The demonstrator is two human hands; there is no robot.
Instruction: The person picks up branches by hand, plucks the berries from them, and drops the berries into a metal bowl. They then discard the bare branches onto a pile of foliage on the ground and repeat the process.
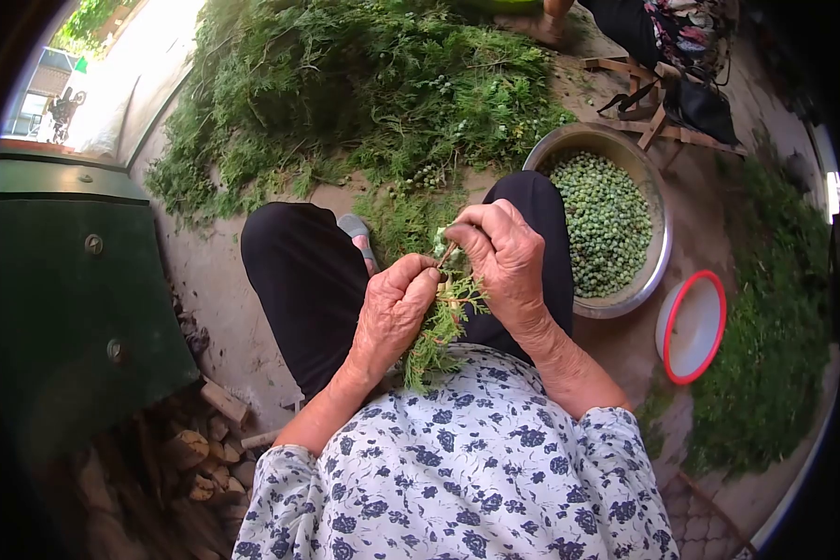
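Observation:
Between my knees I hold a green leafy sprig [436, 338] with both hands. My left hand [398, 303] pinches its stem, and the leaves hang down over my lap. Close beside it on the right, my right hand [502, 257] has thumb and forefinger closed at the upper end of the stem, where a few pale green cones [441, 245] show. A metal basin [665, 233] full of small green cones [599, 222] stands on the ground to the right of my knee.
A large heap of green branches [345, 84] lies ahead. Right of me are a red-rimmed white bowl [695, 327], more greenery [765, 364] and a wooden stool [658, 121] near another person [625, 28]. On the left are a green box [84, 299] and firewood [191, 453].

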